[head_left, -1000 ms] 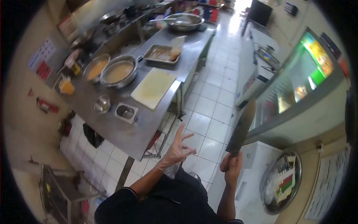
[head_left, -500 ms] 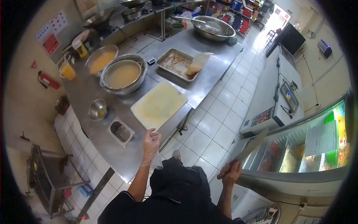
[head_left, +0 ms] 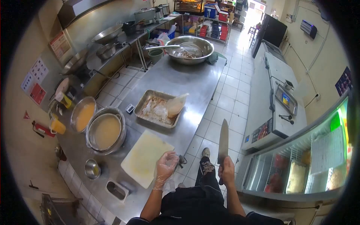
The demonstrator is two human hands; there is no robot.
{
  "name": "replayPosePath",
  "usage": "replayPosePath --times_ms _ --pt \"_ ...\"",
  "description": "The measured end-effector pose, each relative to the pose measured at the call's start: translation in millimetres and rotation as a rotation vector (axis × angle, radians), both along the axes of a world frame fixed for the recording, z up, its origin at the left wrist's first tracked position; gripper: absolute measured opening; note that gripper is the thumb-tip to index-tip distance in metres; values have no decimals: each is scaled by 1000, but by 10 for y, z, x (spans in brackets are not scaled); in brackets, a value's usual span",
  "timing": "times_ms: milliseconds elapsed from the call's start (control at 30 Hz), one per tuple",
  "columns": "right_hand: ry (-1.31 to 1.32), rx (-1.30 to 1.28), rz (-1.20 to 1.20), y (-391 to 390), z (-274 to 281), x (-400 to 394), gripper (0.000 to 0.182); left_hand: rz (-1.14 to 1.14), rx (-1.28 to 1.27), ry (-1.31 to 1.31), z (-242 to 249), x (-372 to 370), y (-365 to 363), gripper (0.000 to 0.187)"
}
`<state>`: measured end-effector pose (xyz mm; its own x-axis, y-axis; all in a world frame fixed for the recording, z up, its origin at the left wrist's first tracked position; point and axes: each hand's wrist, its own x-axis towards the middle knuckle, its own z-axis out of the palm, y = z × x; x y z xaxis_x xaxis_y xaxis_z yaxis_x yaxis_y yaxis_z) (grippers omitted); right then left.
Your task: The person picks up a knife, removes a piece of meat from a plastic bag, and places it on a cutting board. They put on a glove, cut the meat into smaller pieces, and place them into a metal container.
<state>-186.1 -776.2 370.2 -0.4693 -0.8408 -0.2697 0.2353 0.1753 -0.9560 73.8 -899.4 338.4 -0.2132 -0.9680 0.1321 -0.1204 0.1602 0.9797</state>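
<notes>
My right hand (head_left: 226,171) is wrapped round the handle of a large kitchen knife (head_left: 223,140), its blade pointing up and away over the floor. Over the right edge of a pale cutting board (head_left: 144,159) is my left hand (head_left: 167,165), in a clear plastic glove, fingers curled; whether it holds anything is too small to tell. Beyond the board lies a metal tray (head_left: 150,120) with brownish residue and a clear bag of something brown (head_left: 175,107). Left of the board stand a bowl of cloudy liquid (head_left: 107,132) and a bowl of orange liquid (head_left: 84,116).
On the steel table (head_left: 165,78) are a big metal bowl (head_left: 189,50) at the far end, a small bowl (head_left: 92,168) and a rectangular steel container (head_left: 117,190). A glass-front fridge (head_left: 285,165) and white freezers (head_left: 285,101) line the right side.
The knife has come up from a slant to nearly upright and moved left with my right hand. My left hand has shifted right and down. The view has turned, showing more of the table's far end.
</notes>
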Motion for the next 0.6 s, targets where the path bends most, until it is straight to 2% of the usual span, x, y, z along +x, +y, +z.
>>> replayPosePath --times_ms 100,233,333,367,467,533,600 --pt "11 28 21 -421 -185 -493 37 -51 -57 -176 227 -471 -434 29" --pt "-8 97 40 -1186 -280 -1204 38 -129 -135 -173 561 -1171 -1141 36" --pt "-113 92 135 -1721 -146 -1765 39 -127 -251 -445 732 -1619 -1719 41" --pt "-2 101 153 -1906 -231 -1953 40 -115 -383 -569 517 -1696 -1970 48" --pt "53 76 203 -2329 -111 -2334 41 42 -521 -822 516 -1879 -2456 51" --pt "90 76 189 -2540 -71 -2556 40 109 -572 -1017 -20 -1709 -2907 50" --pt "154 87 181 -2680 -143 -2663 39 288 -522 -1034 -143 -1535 -2951 49"
